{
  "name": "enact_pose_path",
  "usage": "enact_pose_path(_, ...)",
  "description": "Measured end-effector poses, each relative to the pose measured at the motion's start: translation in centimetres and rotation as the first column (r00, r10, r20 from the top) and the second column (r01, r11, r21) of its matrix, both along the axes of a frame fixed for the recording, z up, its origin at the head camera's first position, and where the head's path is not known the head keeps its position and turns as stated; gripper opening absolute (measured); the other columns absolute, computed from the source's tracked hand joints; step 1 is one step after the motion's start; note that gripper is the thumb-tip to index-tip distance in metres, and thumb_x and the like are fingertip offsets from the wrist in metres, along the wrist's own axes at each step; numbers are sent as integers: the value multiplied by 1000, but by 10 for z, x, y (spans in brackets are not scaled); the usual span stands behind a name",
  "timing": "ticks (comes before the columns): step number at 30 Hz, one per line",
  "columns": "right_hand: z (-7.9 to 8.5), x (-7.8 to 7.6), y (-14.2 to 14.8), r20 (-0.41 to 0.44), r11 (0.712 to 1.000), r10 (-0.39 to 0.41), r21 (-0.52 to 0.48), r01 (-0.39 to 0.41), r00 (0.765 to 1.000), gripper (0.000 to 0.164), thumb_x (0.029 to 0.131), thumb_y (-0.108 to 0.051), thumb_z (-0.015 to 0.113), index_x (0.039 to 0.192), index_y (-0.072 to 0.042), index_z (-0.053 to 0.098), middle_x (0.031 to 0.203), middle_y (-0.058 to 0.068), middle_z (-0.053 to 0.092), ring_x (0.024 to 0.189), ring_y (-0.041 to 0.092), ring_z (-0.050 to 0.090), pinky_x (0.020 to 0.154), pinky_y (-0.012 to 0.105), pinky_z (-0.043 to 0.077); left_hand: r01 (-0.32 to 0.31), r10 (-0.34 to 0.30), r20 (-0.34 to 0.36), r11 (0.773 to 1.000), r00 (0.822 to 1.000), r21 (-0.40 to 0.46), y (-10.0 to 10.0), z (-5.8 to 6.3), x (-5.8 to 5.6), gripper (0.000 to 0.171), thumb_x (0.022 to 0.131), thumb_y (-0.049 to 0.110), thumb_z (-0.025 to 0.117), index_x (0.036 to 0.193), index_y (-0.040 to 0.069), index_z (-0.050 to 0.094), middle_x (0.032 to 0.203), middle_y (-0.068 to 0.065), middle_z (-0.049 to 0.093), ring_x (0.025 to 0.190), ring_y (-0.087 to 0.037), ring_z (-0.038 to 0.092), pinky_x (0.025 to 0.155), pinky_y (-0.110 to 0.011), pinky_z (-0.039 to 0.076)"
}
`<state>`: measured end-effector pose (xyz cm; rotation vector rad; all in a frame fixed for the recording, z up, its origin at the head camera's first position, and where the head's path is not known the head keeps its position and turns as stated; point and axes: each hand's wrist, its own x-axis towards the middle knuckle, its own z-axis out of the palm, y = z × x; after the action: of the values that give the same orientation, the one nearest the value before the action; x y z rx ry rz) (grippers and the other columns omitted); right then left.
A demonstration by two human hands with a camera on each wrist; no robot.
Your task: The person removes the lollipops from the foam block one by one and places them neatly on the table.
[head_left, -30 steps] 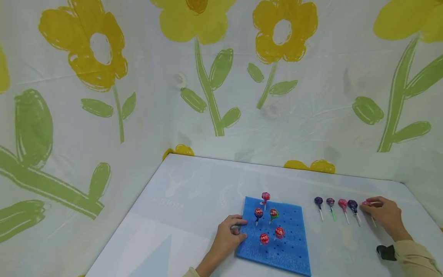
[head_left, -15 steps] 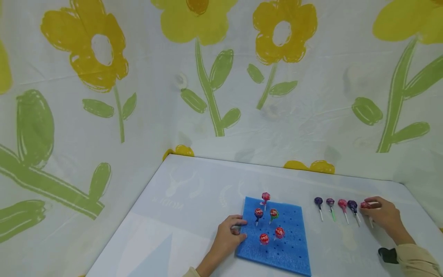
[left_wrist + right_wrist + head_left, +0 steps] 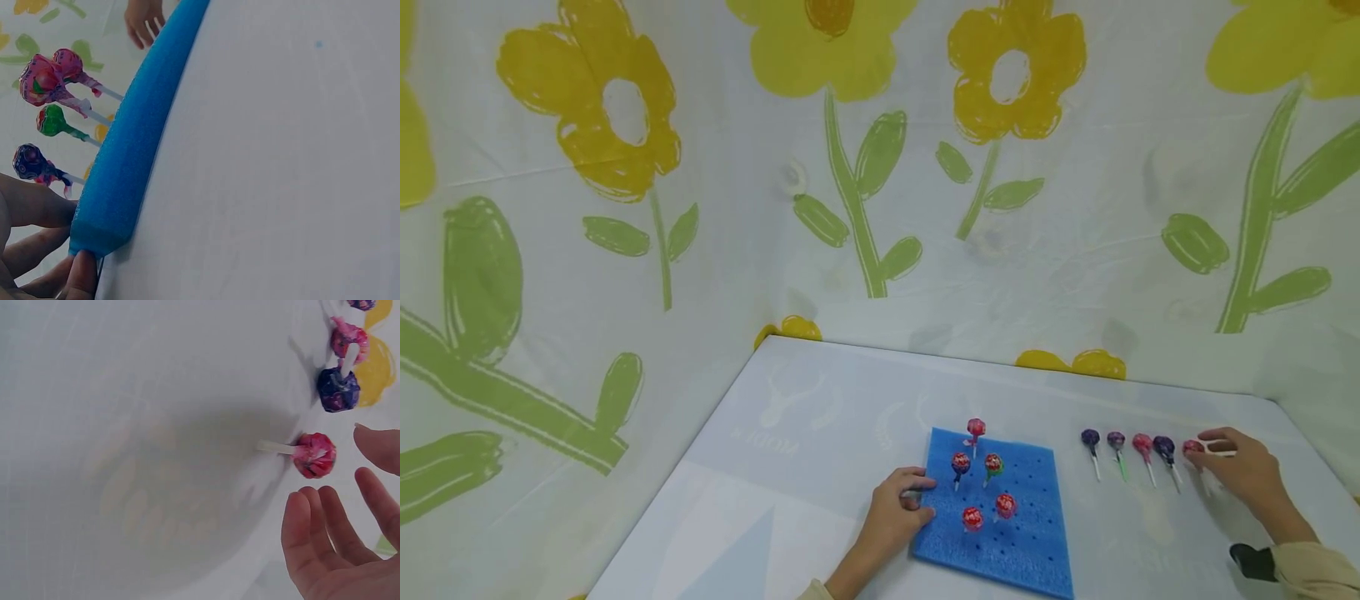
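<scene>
A blue foam board (image 3: 1037, 533) with small holes lies on the table, and several wrapped lollipops (image 3: 973, 518) stand upright in it by their sticks. My left hand (image 3: 891, 510) holds the board's left edge, fingers and thumb at the rim; the left wrist view has the fingertips on the foam (image 3: 119, 187). To the right, my right hand (image 3: 1247, 471) is spread around a pink lollipop (image 3: 314, 455). In the right wrist view a gap shows between its fingertips and the candy. That lollipop lies at the right end of a row.
Left of the pink lollipop, the row holds several more, with purple (image 3: 1090, 437) and pink (image 3: 1142, 443) wrappers. The white table (image 3: 820, 400) meets a flower-printed backdrop (image 3: 1075, 250) at the rear. A black object (image 3: 1252, 562) is at the right wrist.
My right hand has let go of the pink lollipop and drawn slightly right, its fingers opening. The lollipop shifted a little left toward the row. My left hand has stayed on the foam board.
</scene>
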<state>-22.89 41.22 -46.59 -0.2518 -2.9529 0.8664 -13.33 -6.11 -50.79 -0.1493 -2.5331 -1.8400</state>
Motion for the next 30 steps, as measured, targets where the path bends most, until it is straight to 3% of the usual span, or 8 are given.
enact_pose_path(9,10,11,-16,-47,999,-23,-50,21,999,53,91,-32,61,118,11,48,112,38,51,99,50,48,73,57,43,-5,5,6,1000,1000,-11,-1,-1,0,30,74,-2,72,103,6,69,123,-8,56,78,-11,55,67,-20,48)
enact_pose_path(14,15,19,-29,-111,998,19,-66,-26,994,44,90,-24,63,116,10,52,109,34,55,96,47,54,68,41,51,4,-4,6,1000,1000,-6,-1,-1,0,31,74,-1,73,104,5,69,123,-8,56,78,-12,55,68,-20,48)
enact_pose_path(17,18,23,-37,-121,996,39,-71,-48,992,43,90,-23,63,117,9,52,110,33,55,96,46,53,67,39,53,6,-6,4,1000,1000,-4,-1,-2,-1,31,74,-1,72,104,5,69,123,-8,56,78,-11,55,67,-20,48)
enact_pose_path(21,22,29,-48,-123,995,60,-70,-69,991,41,91,-22,61,117,8,52,111,32,54,98,45,50,70,49,51,7,-7,1,1000,1000,-8,-2,-3,-1,31,74,-2,72,104,6,69,123,-8,56,77,-11,55,67,-21,48)
enact_pose_path(30,34,38,-71,-187,992,115,-33,-124,976,34,90,-22,64,111,5,59,103,24,61,90,32,54,59,19,44,12,-12,2,1000,1000,-5,-2,-3,-1,31,74,-2,73,103,7,69,123,-7,56,77,-11,55,67,-21,48)
